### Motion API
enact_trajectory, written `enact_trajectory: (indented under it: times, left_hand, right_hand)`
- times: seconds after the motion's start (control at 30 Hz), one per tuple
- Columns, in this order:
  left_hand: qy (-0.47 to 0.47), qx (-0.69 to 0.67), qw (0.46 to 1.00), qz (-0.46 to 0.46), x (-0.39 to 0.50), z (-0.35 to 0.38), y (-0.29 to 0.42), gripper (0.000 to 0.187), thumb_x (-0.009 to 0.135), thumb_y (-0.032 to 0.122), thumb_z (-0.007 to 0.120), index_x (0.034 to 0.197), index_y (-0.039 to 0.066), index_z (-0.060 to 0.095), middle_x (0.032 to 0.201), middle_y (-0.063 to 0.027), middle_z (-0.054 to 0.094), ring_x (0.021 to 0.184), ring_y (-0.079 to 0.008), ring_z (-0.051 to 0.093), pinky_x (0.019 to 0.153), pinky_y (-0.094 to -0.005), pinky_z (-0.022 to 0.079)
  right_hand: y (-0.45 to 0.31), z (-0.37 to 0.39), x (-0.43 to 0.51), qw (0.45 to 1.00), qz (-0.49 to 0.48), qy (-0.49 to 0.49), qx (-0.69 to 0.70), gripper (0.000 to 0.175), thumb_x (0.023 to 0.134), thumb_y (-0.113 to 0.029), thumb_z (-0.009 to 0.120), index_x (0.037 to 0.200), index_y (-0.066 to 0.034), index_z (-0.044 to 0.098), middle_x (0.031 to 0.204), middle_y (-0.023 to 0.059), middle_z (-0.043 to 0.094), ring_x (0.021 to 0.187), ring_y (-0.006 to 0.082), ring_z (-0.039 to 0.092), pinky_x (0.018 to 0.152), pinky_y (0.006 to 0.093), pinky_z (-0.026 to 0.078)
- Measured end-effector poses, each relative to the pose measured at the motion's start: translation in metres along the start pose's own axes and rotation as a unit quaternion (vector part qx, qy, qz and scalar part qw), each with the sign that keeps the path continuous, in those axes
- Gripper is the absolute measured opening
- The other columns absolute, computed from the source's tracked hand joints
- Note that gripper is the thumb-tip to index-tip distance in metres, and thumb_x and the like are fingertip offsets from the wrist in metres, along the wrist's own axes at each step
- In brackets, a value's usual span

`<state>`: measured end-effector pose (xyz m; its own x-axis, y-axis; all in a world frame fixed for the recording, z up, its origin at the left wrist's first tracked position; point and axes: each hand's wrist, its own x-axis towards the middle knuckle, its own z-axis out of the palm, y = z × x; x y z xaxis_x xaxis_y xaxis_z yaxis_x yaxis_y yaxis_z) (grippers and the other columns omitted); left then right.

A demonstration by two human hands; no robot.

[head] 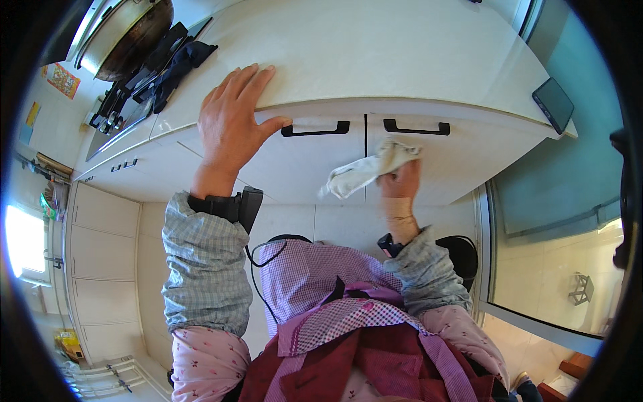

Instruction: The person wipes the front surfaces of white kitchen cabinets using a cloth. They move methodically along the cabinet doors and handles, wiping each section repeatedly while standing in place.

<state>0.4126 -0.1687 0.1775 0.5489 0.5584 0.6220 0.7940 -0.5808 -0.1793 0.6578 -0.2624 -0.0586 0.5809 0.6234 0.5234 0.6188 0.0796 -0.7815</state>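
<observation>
My left hand [233, 108] rests spread on the front edge of the white countertop [361, 55], its thumb beside the left black cabinet handle [315, 129]. In my right hand [402, 181] is a crumpled whitish cloth [359, 173], somewhat blurred. The cloth hangs in front of the white cabinet doors [331, 161], just below the right black handle [417, 127]. Both doors are closed, with a dark gap between them. Part of the right hand's fingers is hidden by the cloth.
A smartphone [553, 105] lies at the counter's right corner, partly over the edge. To the left, a large metal pan [128, 37] sits on the gas stove, with a dark cloth [183, 68] beside it. A glass sliding door [552, 201] stands on the right. A cable [255, 281] hangs by my left arm.
</observation>
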Motion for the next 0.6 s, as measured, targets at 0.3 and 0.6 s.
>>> enact_trajectory:
  times: [0.3, 0.6]
  left_hand:
    - [0.000, -0.023, 1.000, -0.014, 0.000, 0.000, 0.003, 0.079, 0.064, 0.038, 0.088, 0.135, 0.019, 0.058, 0.134, -0.0075, 0.059, 0.128, -0.0311, 0.052, 0.104, -0.0449, 0.043]
    - [0.003, -0.026, 1.000, -0.006, 0.001, -0.003, 0.004, 0.079, 0.063, 0.035, 0.088, 0.133, 0.017, 0.059, 0.133, -0.0079, 0.060, 0.126, -0.0306, 0.054, 0.102, -0.0440, 0.044]
  right_hand:
    - [0.017, -0.054, 0.047, 0.979, 0.015, 0.122, -0.163, 0.036, 0.077, -0.001, 0.060, 0.113, -0.0034, 0.064, 0.119, 0.0212, 0.055, 0.109, 0.0414, 0.053, 0.097, 0.0462, 0.044]
    - [-0.017, -0.015, 0.017, 0.993, 0.088, -0.076, 0.032, 0.034, 0.088, -0.008, 0.060, 0.121, -0.0040, 0.057, 0.107, 0.0189, 0.059, 0.097, 0.0358, 0.055, 0.082, 0.0468, 0.048]
